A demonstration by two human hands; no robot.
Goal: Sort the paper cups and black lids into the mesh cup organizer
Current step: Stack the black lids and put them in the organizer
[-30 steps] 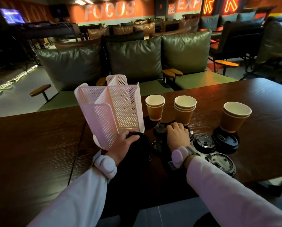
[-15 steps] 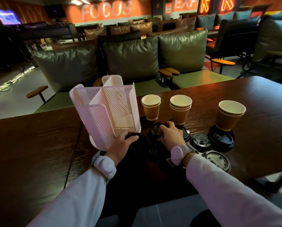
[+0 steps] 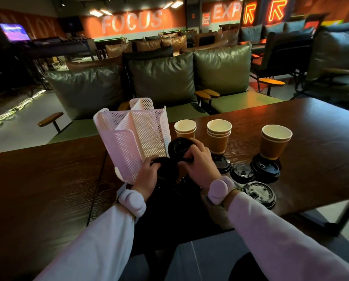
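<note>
A white mesh cup organizer [image 3: 137, 138] stands tilted on the dark wooden table [image 3: 48, 179]. My left hand [image 3: 147, 173] grips a black lid [image 3: 165, 169] at the organizer's front edge. My right hand [image 3: 200, 163] holds another black lid [image 3: 178, 148] raised and tilted in front of the left cup stack [image 3: 185, 129]. Two more stacks of brown paper cups stand to the right, the middle stack [image 3: 219, 136] and the right stack [image 3: 275, 142]. Loose black lids lie right of my right hand, one [image 3: 242, 173] flat and one [image 3: 258, 194] near the table edge.
The right cup stack stands on a pile of black lids [image 3: 266, 171]. More lids [image 3: 222, 165] lie under the middle stack. A green cushioned sofa [image 3: 161, 82] faces the table's far side. The table's near edge runs just below my wrists.
My right hand has lifted a black lid off the table and tilted it up toward the organizer. My left hand stays on its lid by the organizer.
</note>
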